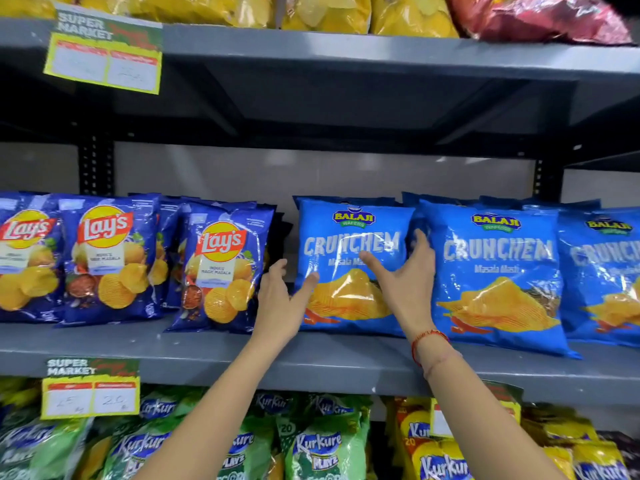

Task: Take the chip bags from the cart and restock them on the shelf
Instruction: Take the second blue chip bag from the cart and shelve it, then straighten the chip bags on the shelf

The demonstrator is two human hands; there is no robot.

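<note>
A light blue Balaji Crunchem chip bag (349, 233) stands upright on the grey middle shelf (207, 355). My left hand (277, 303) is at its lower left edge, thumb on the bag's front, fingers reaching behind it. My right hand (405, 282) is at its right side, thumb across the front and fingers between it and the neighbouring Crunchem bag (498, 271). Both hands hold the bag from its sides. The cart is out of view.
Dark blue Lay's bags (221, 265) fill the shelf to the left, more Crunchem bags (602, 271) to the right. Green and yellow Kurkure bags (322, 441) crowd the shelf below. Yellow bags (322, 12) sit on the top shelf. Price tags (90, 389) hang from shelf edges.
</note>
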